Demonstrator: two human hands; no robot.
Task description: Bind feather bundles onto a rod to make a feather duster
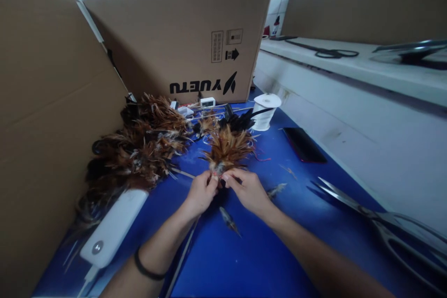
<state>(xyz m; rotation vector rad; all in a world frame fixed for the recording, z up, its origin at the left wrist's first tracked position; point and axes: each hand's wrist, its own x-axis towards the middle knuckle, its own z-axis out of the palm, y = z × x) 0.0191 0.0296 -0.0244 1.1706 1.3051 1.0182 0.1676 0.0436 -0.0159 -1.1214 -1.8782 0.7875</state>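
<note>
A bunch of brown feathers (228, 148) fans out in front of me, its base bound with something red. My left hand (202, 192) is closed round that base, thumb and fingers pinched together. Right beside it, my right hand (248, 191) pinches at the same base; whatever its fingertips hold is too small to make out, though a red thread (261, 157) lies close by. A thin stick (185, 253) runs down from under my left hand towards me. One loose grey feather (229, 221) lies on the blue table below my hands.
Brown and black feathers (139, 149) are heaped at the left, by a white power bank (113, 228) with a cable. A white spool (263, 114), a black phone (303, 144) and large scissors (370, 214) lie to the right. Cardboard (157, 46) walls the back and left.
</note>
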